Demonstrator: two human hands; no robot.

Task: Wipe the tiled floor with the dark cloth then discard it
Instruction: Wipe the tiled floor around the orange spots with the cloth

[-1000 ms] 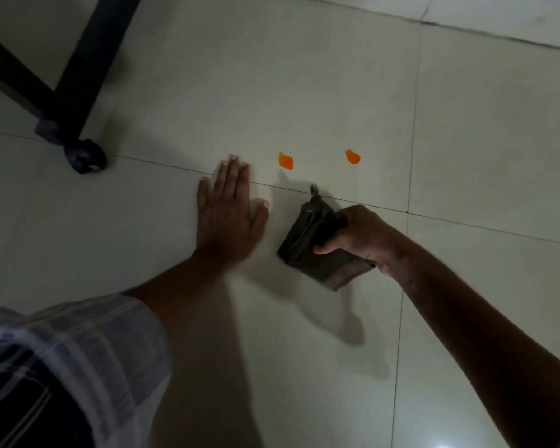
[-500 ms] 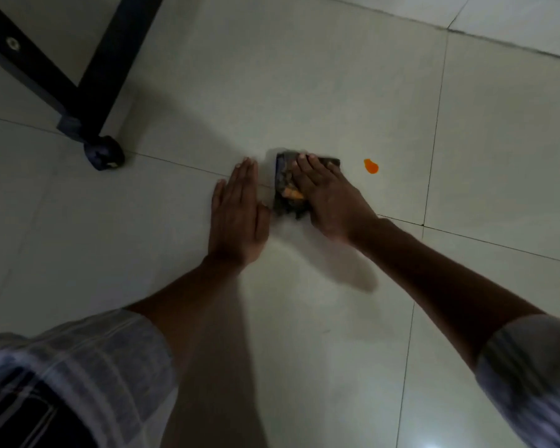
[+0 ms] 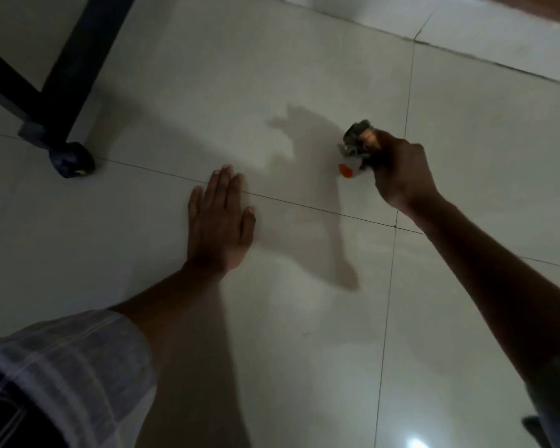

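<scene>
My right hand point(image 3: 401, 171) grips the bunched dark cloth point(image 3: 358, 137), held just above the pale tiled floor point(image 3: 207, 76); an orange smear shows on the cloth's upper face. One orange spot point(image 3: 346, 171) lies on the tile right below the cloth, beside my fingers. My left hand point(image 3: 220, 218) rests flat on the floor, fingers together, palm down, to the left of the cloth and apart from it. The hand covers the cloth's right part.
A black metal frame point(image 3: 62, 76) with a caster wheel point(image 3: 73, 163) stands at the upper left. Grout lines cross the floor near both hands. A darker edge strip runs along the top right. My striped sleeve fills the lower left.
My right hand wiped over the left orange spot, then lifted the cloth and carried it right to the second spot. The left spot is gone from the tile. My left hand stayed planted.
</scene>
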